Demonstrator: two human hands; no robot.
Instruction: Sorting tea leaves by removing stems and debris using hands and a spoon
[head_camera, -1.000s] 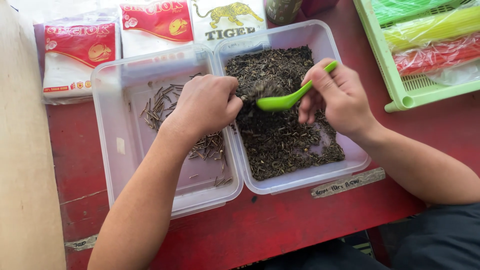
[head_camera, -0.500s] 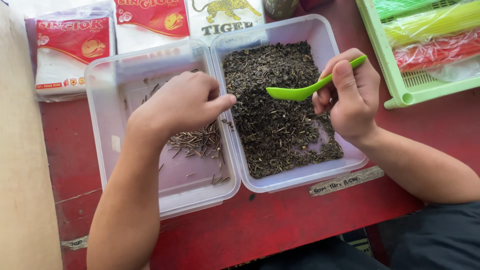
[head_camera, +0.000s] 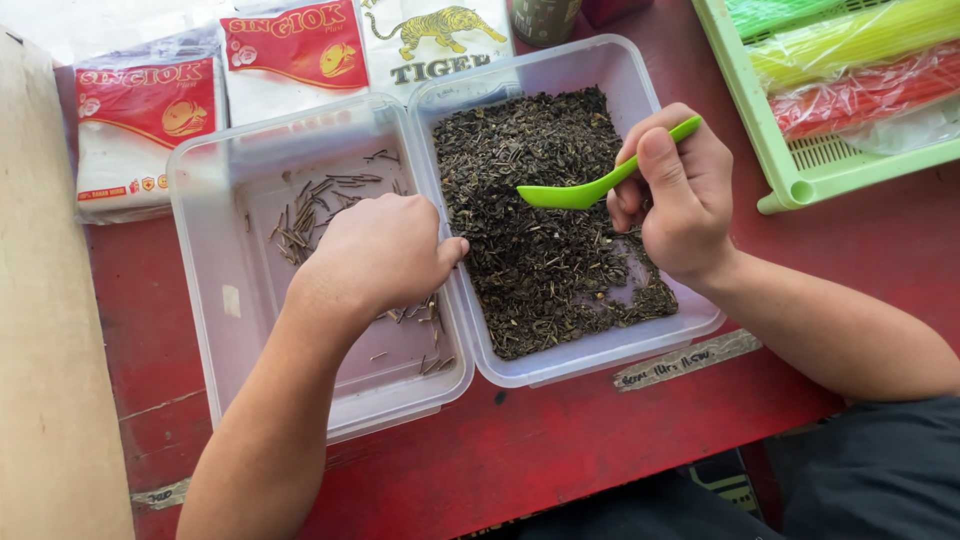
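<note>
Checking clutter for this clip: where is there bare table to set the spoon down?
Bare red table runs along the near edge before both clear tubs, and between the right tub and green basket. The far edge is crowded with packets.

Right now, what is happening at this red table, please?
A person sorts dried leaves. The right hand holds a green spoon over the right tub, which is full of dark leaf bits. The left hand rests over the left tub, which holds only a few thin stems.
</note>
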